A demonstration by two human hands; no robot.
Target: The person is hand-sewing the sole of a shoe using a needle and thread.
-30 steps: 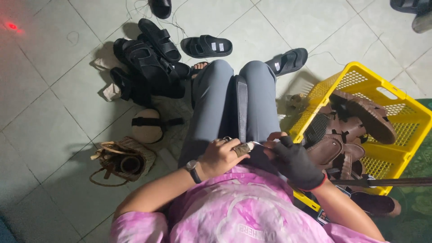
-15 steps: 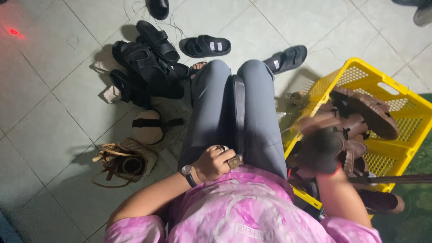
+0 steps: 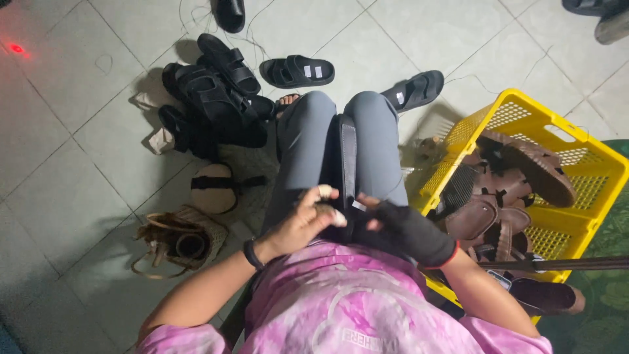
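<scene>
A black sandal stands on edge between my knees, which are in grey trousers. My left hand, bare with pale tape on the fingertips and a dark band at the wrist, curls around the sandal's near end on my lap. My right hand, in a black fingerless glove with a red cuff, pinches the same end from the right, beside a small white tag. The two hands almost touch. What lies under the fingers is hidden.
A yellow plastic crate of brown sandals stands at my right. Several black sandals are heaped on the tiled floor ahead left, with loose ones beyond. A woven bundle lies at my left. A dark rod crosses the crate's near side.
Half a second ago my right hand was over at the yellow crate. It has come back to my lap and closed on the black sandal. My left hand stayed on the sandal.
</scene>
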